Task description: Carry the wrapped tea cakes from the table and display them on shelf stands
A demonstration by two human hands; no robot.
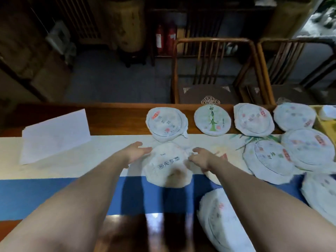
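A round white paper-wrapped tea cake bears dark characters, at one o'clock another white one shows a green bamboo stalk, over a cream-and-blue cloth runner.

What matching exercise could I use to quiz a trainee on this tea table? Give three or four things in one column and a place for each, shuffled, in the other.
Things:
1. tea cake with black characters
2. tea cake with green bamboo print
3. sheet of white paper
4. red fire extinguishers

Places:
A. on the floor beyond the table
B. at the table's left end
C. between the left hand and right hand
D. at the table's far edge, before a wooden chair

Pairs: 1-C, 2-D, 3-B, 4-A
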